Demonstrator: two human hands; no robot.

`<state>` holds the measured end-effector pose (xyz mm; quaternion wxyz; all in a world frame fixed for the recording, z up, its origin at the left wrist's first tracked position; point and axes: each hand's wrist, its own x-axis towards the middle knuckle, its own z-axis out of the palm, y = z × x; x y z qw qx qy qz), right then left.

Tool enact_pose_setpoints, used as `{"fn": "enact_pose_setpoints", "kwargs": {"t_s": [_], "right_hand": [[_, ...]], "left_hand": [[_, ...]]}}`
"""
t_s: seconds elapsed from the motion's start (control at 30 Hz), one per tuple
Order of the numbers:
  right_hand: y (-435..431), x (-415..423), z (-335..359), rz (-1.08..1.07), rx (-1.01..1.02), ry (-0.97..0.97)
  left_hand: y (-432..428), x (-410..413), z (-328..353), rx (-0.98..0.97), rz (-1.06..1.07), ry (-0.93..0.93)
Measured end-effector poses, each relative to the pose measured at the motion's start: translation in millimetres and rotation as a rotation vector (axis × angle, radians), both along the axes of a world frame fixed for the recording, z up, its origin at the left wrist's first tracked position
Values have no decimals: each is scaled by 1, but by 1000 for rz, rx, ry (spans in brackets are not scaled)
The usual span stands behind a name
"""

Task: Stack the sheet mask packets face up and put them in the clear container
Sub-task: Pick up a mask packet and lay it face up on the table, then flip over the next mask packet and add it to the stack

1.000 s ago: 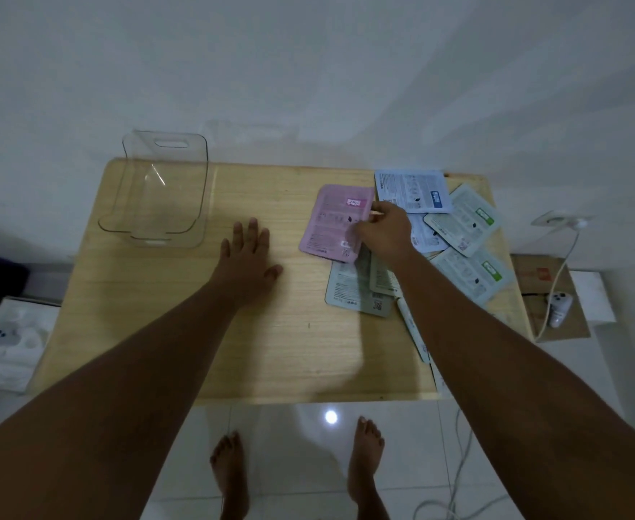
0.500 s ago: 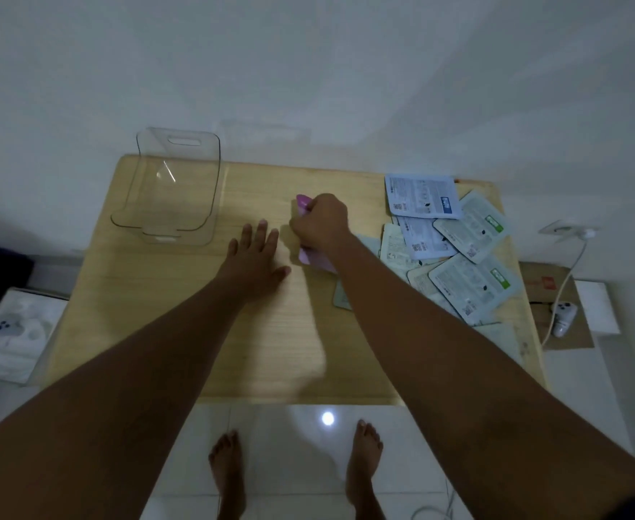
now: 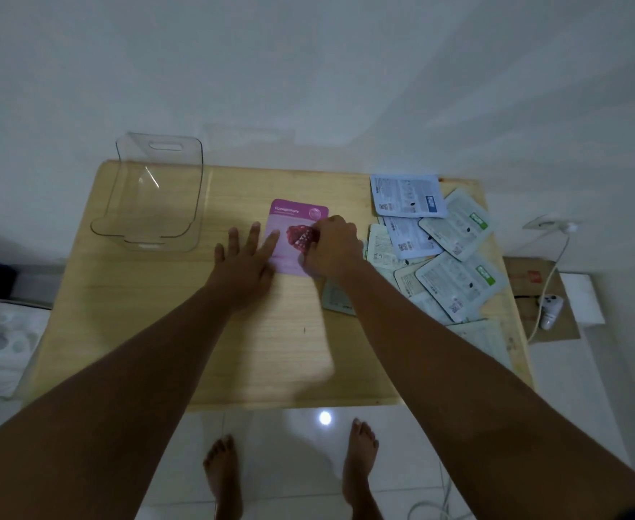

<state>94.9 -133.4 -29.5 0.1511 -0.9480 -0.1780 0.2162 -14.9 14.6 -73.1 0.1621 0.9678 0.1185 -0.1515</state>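
A pink sheet mask packet [image 3: 296,219] lies face up in the middle of the wooden table [image 3: 278,350], its red fruit picture showing. My right hand [image 3: 332,246] rests on its right half, fingers curled onto it. My left hand [image 3: 246,258] lies flat beside it, fingers spread, fingertips touching the packet's left edge. Several packets [image 3: 437,249], blue, green-tagged and pale, lie back side up in an overlapping pile at the right. The clear container [image 3: 154,197] stands empty at the table's back left.
A white wall runs right behind the table. A white box [image 3: 2,343] sits on the floor at the left. Cardboard [image 3: 544,298] with a small white device and a cable lies at the right. My bare feet [image 3: 289,474] stand at the front edge.
My right hand lifted the pink packet off the pile, turned it over and laid it face up by my left hand, which shifted slightly toward it.
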Motion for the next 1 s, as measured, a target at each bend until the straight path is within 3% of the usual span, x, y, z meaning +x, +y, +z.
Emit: {"fn": "enact_pose_setpoints", "kwargs": {"t_s": [0.1, 0.2, 0.4, 0.6, 0.83, 1.0], "right_hand": [[-13, -1, 2, -22, 96, -4], [-39, 3, 7, -21, -4, -176], [-79, 50, 0, -391, -29, -199], [-87, 71, -12, -194, -206, -126], [-96, 62, -10, -171, -117, -223], [-94, 65, -9, -502, 29, -211]], "left_hand": [[-2, -2, -5, 90, -40, -2], [-4, -3, -6, 104, -26, -26], [-2, -2, -6, 107, -45, -18], [-3, -4, -7, 125, -45, -30], [-4, -4, -5, 118, -32, -31], [-4, -4, -6, 112, -34, -29]]}}
